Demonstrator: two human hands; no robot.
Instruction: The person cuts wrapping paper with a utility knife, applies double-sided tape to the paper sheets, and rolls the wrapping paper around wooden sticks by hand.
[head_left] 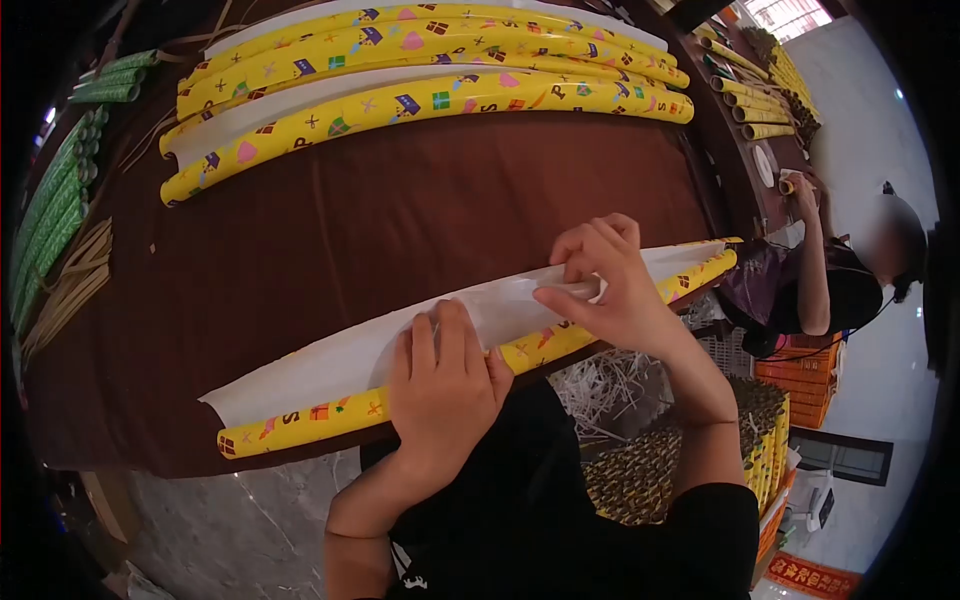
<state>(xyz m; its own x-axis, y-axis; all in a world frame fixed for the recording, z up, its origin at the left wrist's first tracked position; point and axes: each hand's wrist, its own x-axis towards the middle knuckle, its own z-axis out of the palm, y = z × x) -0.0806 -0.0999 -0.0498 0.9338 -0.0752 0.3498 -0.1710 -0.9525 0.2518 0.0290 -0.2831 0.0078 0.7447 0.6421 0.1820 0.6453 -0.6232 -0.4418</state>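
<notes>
A partly rolled sheet of yellow printed wrapping paper point(350, 407) lies along the near table edge, its white inside facing up behind the roll. My left hand point(440, 385) lies over the roll, with its fingers stretched flat onto the white side and the thumb beside the roll. Farther right, my right hand point(615, 280) is above the white side. Its fingers are curled and its thumb points left; a small pale thing shows between them, too unclear to name. Several yellow wrapping paper rolls point(430, 100) lie at the far side of the table.
The table has a brown cover point(250, 280). Green rolls point(60, 200) and tan strips point(75, 280) lie at left. At right, a person point(815, 265) handles a small roll near more yellow rolls point(760, 115). Shredded paper point(610, 395) and stacked rolls point(640, 475) are below the table edge.
</notes>
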